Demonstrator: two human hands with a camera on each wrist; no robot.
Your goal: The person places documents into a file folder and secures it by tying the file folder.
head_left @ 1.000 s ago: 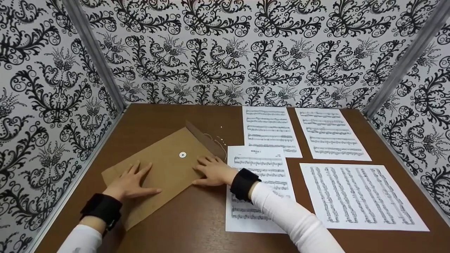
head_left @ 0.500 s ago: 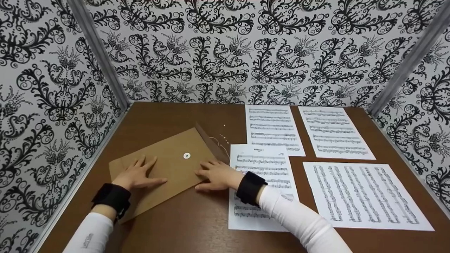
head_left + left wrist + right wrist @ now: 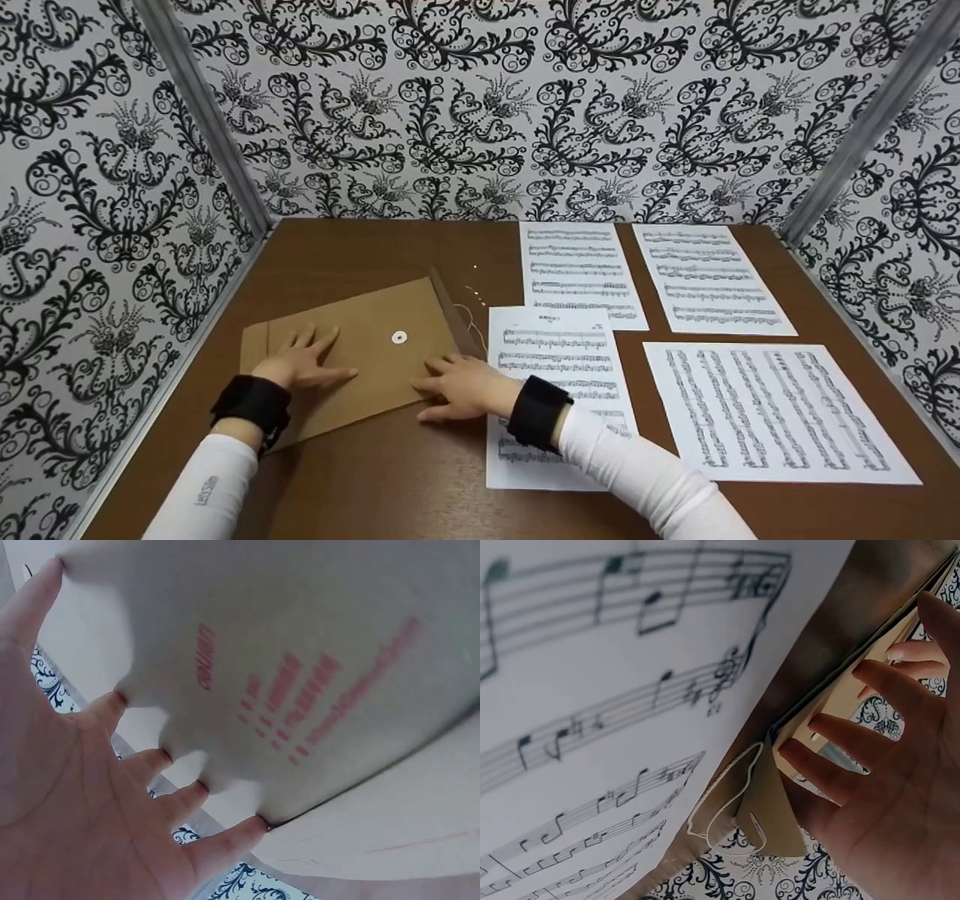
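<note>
A brown paper envelope (image 3: 375, 379) lies aslant on the table, a white round button (image 3: 399, 337) on its upper face. My left hand (image 3: 302, 364) rests on its left part, fingers spread. In the left wrist view those fingertips press the paper near red print (image 3: 285, 694). My right hand (image 3: 465, 388) touches the envelope's right end, fingertips on its edge and thumb near the table; the right wrist view shows its fingers (image 3: 855, 742) nearly straight. From that end sticks out a flap (image 3: 778, 814) with a thin white string (image 3: 718, 778). The right forearm crosses a sheet of music (image 3: 555, 349).
Other sheets of printed music lie to the right: one (image 3: 574, 274) partly under the near sheet, one (image 3: 712, 281) at the far right and one turned sideways (image 3: 780, 416). Small pale specks (image 3: 475, 292) dot the brown table (image 3: 360, 495). Patterned walls (image 3: 480, 112) enclose it.
The envelope has turned clockwise, its left end shifting away from me. My left hand has moved away and rightward with it. The right hand stays at the right end, slightly nearer to me.
</note>
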